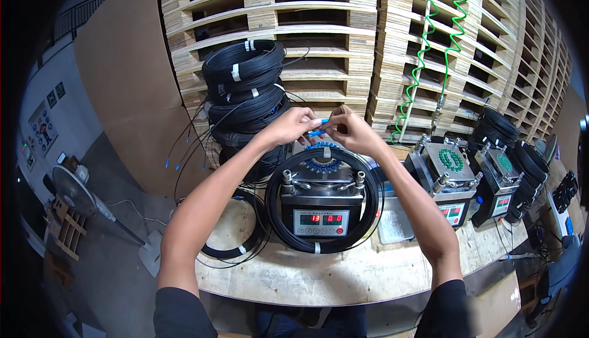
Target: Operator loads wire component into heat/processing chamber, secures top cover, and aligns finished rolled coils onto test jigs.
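both hands raised above the grey machine, left hand and right hand meeting, fingers pinched together on a small blue connector held between them. black cable coil looped round the machine on the bench. more coils stacked behind left, against wooden pallets

Head camera looks down, close over workbench (fisheye-bent edges).

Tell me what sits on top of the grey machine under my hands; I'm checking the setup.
On the grey machine a black cable coil rings the body, and a ring of blue plugs shows on top. Both hands hide its rear part.
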